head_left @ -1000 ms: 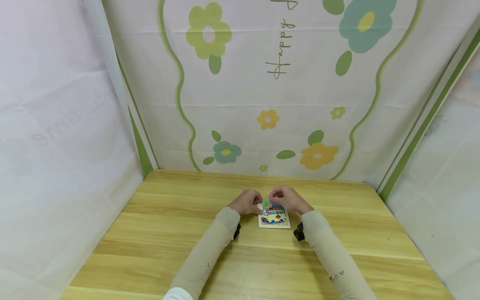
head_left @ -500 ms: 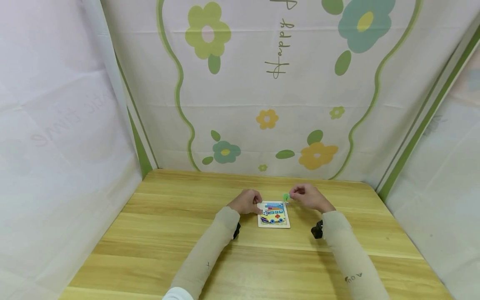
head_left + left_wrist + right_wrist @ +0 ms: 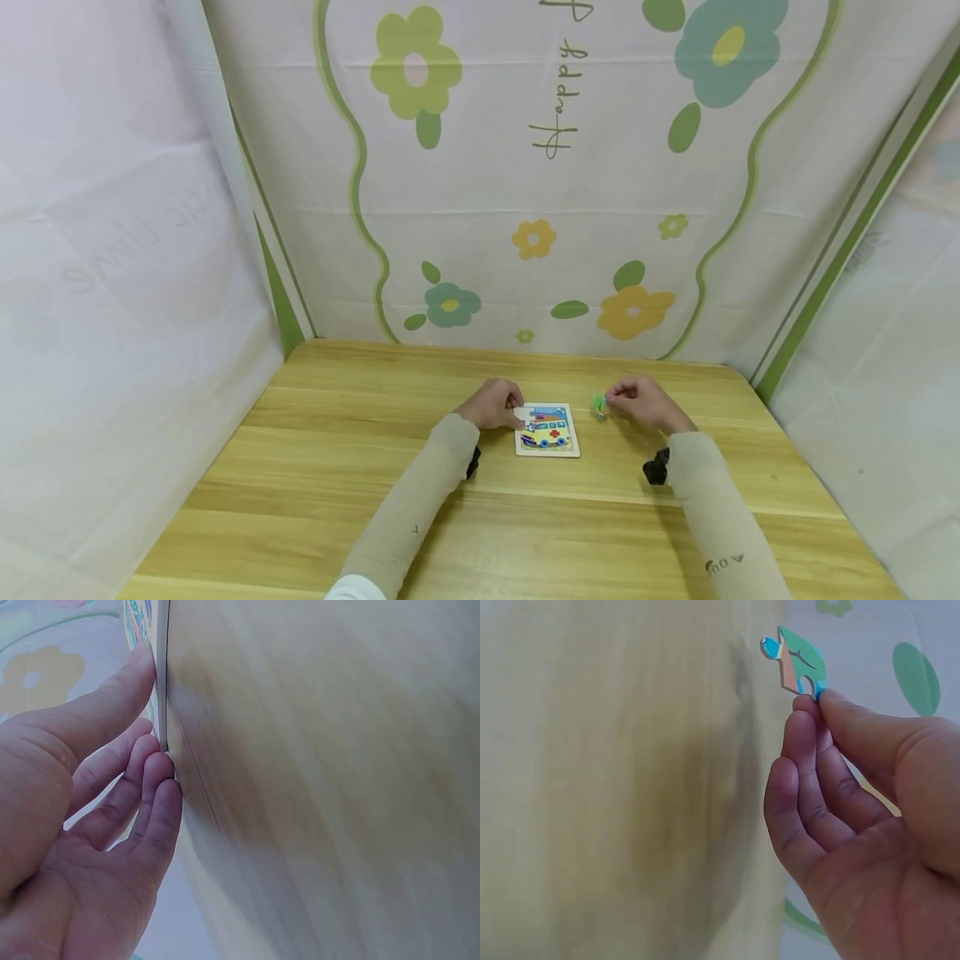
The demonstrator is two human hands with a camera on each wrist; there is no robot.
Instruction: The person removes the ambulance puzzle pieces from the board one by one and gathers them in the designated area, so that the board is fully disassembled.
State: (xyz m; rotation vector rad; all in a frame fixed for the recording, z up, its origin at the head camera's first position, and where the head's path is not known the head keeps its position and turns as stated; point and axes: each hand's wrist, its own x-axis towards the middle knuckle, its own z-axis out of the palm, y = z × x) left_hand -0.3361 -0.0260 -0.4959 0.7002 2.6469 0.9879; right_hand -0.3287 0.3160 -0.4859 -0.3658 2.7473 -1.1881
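A small jigsaw puzzle board with a yellow ambulance picture and a pale frame lies flat on the table. Its upper left corner shows a bare white patch. My left hand holds the board's left side; in the left wrist view the thumb lies on the picture face and the fingers curl at the edge. To the right of the board, my right hand pinches a puzzle piece between thumb and fingertips. Green, orange and blue show on that piece, with a round blue knob sticking out.
The wooden table ends at a flower-printed cloth wall behind the hands. More pale cloth hangs at the left and right sides. Each wrist carries a small black device.
My right hand has lifted the green puzzle piece away from over the board's upper part and carried it rightward. The left hand and the board have stayed in place.
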